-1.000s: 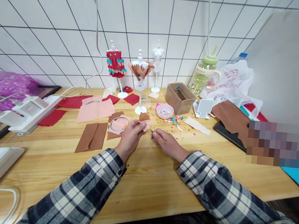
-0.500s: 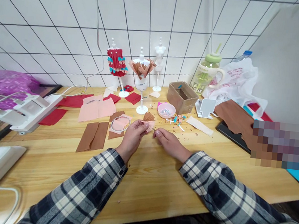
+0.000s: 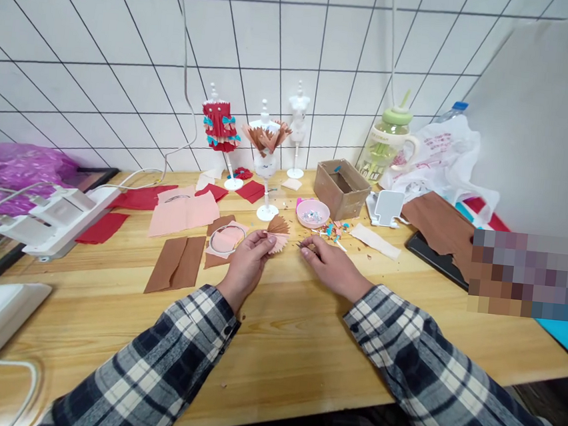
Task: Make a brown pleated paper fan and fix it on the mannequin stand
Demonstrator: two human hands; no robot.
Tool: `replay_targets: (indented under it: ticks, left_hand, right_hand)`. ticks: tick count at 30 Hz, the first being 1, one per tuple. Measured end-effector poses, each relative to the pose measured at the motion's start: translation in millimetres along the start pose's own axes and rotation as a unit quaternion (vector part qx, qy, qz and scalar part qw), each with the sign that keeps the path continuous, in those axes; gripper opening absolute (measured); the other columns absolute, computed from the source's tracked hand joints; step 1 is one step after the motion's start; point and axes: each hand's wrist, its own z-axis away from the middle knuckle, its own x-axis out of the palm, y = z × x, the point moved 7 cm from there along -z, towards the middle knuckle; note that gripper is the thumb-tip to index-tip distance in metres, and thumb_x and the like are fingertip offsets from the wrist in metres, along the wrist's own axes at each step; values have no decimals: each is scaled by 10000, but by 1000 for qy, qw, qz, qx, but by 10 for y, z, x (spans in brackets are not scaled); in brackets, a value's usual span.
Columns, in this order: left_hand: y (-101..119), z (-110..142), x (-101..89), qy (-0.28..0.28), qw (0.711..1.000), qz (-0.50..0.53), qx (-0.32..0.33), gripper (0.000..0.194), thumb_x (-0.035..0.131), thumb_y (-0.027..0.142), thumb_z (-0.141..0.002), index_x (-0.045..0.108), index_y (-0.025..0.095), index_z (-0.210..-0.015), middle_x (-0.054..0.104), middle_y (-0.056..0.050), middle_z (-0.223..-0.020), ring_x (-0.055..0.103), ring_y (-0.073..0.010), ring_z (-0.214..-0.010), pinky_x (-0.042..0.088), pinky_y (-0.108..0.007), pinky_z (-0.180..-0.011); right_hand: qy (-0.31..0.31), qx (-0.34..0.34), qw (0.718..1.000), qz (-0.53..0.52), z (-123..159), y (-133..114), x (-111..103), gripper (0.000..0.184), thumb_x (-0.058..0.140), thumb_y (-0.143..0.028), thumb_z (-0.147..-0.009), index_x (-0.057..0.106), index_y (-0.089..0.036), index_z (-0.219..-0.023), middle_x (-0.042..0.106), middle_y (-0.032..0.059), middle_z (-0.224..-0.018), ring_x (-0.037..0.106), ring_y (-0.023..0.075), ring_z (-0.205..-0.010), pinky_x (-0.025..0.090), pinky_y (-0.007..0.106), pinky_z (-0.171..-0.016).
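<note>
Between the thumb and fingers of my left hand (image 3: 252, 258) is a pleated paper fan piece (image 3: 278, 232), brown on top and pink with a zigzag edge below. To its right, my right hand (image 3: 334, 265) is closed around a small dark pointed tool (image 3: 301, 245); most of it is hidden in the fingers. The tool's tip is apart from the paper. Just beyond stands a white mini mannequin (image 3: 267, 164) wearing a brown and pink pleated paper collar (image 3: 266, 137). A wire ring (image 3: 211, 241) lies on pink and brown paper beside my left hand.
Behind are a mannequin in a red pleated dress (image 3: 220, 126) and a bare mannequin (image 3: 298, 117). A pink bowl (image 3: 326, 218) of sequins, paper scraps (image 3: 335, 231), a cardboard box (image 3: 345, 202) and a green-lidded bottle (image 3: 386, 142) stand right. Folded brown paper (image 3: 173, 266) and a power strip (image 3: 69, 226) lie left.
My right hand has drawn back to the right, so the tool's tip is now off the pleated paper. My left hand still holds the paper. The view has tilted slightly.
</note>
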Motion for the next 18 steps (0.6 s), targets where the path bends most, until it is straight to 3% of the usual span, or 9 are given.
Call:
replay_targets:
  ticks: [2,4,7,9,12,13,15,16,18]
  left_hand:
    - [70,22,-18,9,995,-87,42,255,782,299,-683,629,172,-843,628,19,-773,594,-118,-736,460,-246,-729]
    - [234,66,-16,18,963,-239,126,190,734,308,-742,662,181,-864,646,-3,-787,602,-152,-768,463,-293,-760]
    - [560,225,127,0,818,-474,325,53,686,250,-801,723,221,-825,663,-22,-825,591,-190,-849,435,-360,-846]
    - [708,360,209,-5,719,-543,434,74,685,214,-809,745,256,-819,667,-23,-833,577,-199,-867,409,-394,-885]
    - [805,506,271,-2,623,-579,525,119,715,187,-787,755,297,-805,683,-21,-837,564,-208,-863,393,-405,-872]
    - [811,540,288,-3,602,-586,542,135,724,184,-779,756,311,-813,687,-18,-829,559,-209,-852,389,-406,-863]
    - [791,603,331,-15,566,-597,568,170,733,184,-771,754,338,-841,689,-9,-807,543,-207,-825,379,-413,-860]
    - [771,633,357,-26,553,-599,579,185,735,188,-770,751,350,-857,689,-5,-803,536,-206,-819,374,-419,-868]
    - [723,681,410,-51,539,-599,590,197,727,200,-777,744,370,-874,687,-1,-822,530,-207,-830,366,-431,-898]
  right_hand:
    - [12,4,998,68,12,20,-55,251,472,-407,-950,584,-216,-1068,686,66,-966,604,206,-853,365,293,-693]
    - [6,-21,994,110,21,-5,-44,192,523,-368,-928,628,-222,-997,689,63,-967,605,210,-878,373,299,-711]
    - [27,-68,990,124,28,-79,-41,141,583,-291,-890,676,-212,-963,676,78,-970,584,226,-967,393,330,-815]
    - [67,-77,991,81,33,-115,-97,153,603,-253,-866,694,-195,-975,665,93,-992,567,234,-1006,395,354,-866]
    - [41,-21,990,-131,36,-97,-76,180,584,-293,-855,696,-167,-916,670,74,-887,589,198,-831,441,323,-735]
    - [-5,6,972,-233,47,-102,-1,213,578,-341,-852,687,-164,-897,672,65,-857,582,177,-750,440,300,-652]
    - [-93,49,905,-412,99,-170,162,299,600,-443,-825,663,-169,-928,683,64,-893,562,148,-670,403,256,-524]
    - [-116,61,874,-469,126,-209,217,340,629,-475,-803,650,-175,-962,684,66,-934,557,137,-665,384,237,-491]
    - [-113,77,843,-520,151,-238,265,398,708,-493,-743,632,-183,-982,679,51,-930,527,109,-630,342,205,-451]
